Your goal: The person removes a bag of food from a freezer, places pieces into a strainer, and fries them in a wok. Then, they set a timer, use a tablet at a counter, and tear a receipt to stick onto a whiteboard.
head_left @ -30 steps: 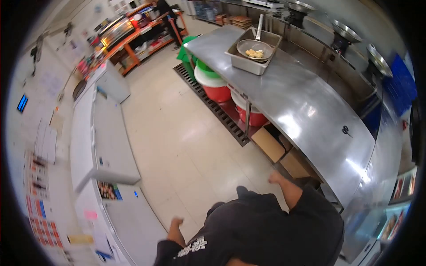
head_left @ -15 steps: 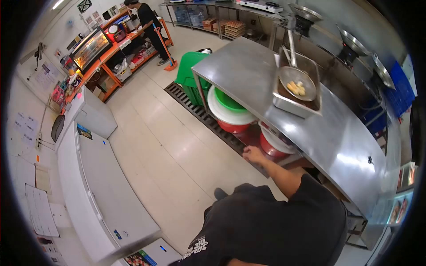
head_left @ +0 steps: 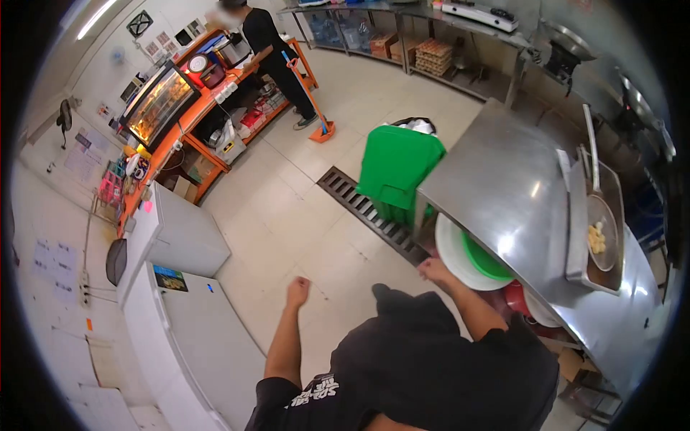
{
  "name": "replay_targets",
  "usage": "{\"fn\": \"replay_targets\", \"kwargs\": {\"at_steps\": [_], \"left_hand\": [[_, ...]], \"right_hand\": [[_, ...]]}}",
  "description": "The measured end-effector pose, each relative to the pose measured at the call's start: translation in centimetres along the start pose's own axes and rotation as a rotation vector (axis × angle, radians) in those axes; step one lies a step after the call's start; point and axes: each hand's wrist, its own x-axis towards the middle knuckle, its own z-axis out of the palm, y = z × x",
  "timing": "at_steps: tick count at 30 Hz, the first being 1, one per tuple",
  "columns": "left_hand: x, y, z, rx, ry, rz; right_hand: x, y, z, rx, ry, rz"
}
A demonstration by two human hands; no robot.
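Note:
My left hand (head_left: 298,292) is held out over the tiled floor with its fingers curled in and nothing showing in them. Nearest to it is the white chest freezer (head_left: 215,323) on the left. To the right, my right hand (head_left: 435,271) is also loosely closed, with no object visible in it. It overlaps the rim of a white basin (head_left: 451,248) under the steel table (head_left: 496,169). A green basin (head_left: 483,260) sits inside the white one. On the table, a long-handled strainer (head_left: 602,215) with pale yellow pieces rests across a metal tray (head_left: 575,244).
A green bin (head_left: 399,165) stands at the table's far end, beside a floor drain grate (head_left: 370,214). Farther off, a person (head_left: 266,50) stands at an orange counter, near a long-handled orange dustpan (head_left: 322,133). Egg trays (head_left: 433,57) are stacked under the back shelf.
My view has moved forward along the table and turned left, so the bin and counter look nearer. My left hand has come into view; my right hand stays low beside the table.

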Motion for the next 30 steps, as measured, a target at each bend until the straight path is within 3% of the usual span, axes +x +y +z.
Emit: {"fn": "replay_targets", "kwargs": {"at_steps": [2, 3, 4, 6, 7, 8, 10, 11, 14, 15, 17, 20, 21, 23, 24, 27, 28, 30], "left_hand": [[3.5, -6.3, 0.2, 0.203, -0.335, 0.224], [4.8, -10.1, 0.5, 0.314, -0.473, 0.231], [5.1, -10.1, -1.7, 0.321, -0.542, -0.070], [5.6, -18.2, -2.7, 0.414, -0.531, -0.182], [5.4, -20.0, -4.1, 0.310, -0.488, -0.512], [5.2, -21.3, -5.5, 0.286, -0.525, -0.724], [7.4, -23.7, -7.2, 0.268, -0.667, -0.967], [10.4, -24.4, -7.6, 0.264, -0.707, -0.996], [26.8, -26.2, -9.1, 0.308, -0.767, -0.887], [34.2, -26.7, -9.8, 0.345, -0.769, -0.806], [51.1, -26.2, -10.3, 0.460, -0.741, -0.585], [79.8, -15.9, -9.6, 0.633, -0.594, -0.123], [87.3, -8.5, -10.7, 0.575, -0.614, 0.098], [98.8, 5.2, -10.5, 0.396, -0.447, 0.301], [103.0, 11.9, -10.1, 0.310, -0.382, 0.397], [110.2, 28.3, -7.1, -0.026, -0.460, 0.540], [113.7, 30.2, -2.2, -0.101, -0.471, 0.742], [113.9, 36.6, 1.0, -0.081, -0.566, 0.719]], "right_hand": [[5.6, -8.4, 1.7, 0.015, 0.005, -0.084], [7.7, -13.3, 1.7, 0.030, -0.015, -0.083], [9.8, -18.2, 1.7, 0.040, -0.036, -0.084], [16.8, -24.1, 1.7, 0.067, -0.039, -0.105], [19.8, -26.7, 1.3, 0.094, -0.014, -0.132], [22.7, -29.2, 0.8, 0.121, 0.012, -0.160], [28.3, -33.4, -0.4, 0.187, 0.149, -0.208], [30.7, -34.7, -0.6, 0.230, 0.216, -0.227], [37.6, -35.7, -0.9, 0.331, 0.405, -0.205], [39.4, -35.2, -0.6, 0.292, 0.452, -0.158], [40.8, -38.2, 0.5, 0.498, 0.539, -0.049], [43.1, -42.7, 0.0, 0.556, 0.664, -0.027], [44.0, -43.5, -0.8, 0.596, 0.702, -0.024], [46.8, -45.4, -2.5, 0.688, 0.797, -0.026], [48.3, -46.3, -3.3, 0.739, 0.854, -0.028], [54.5, -48.1, -7.6, 0.805, 0.900, -0.085], [57.3, -49.0, -9.6, 0.819, 0.890, -0.128], [62.5, -50.9, -13.3, 0.859, 0.903, -0.097]]}}
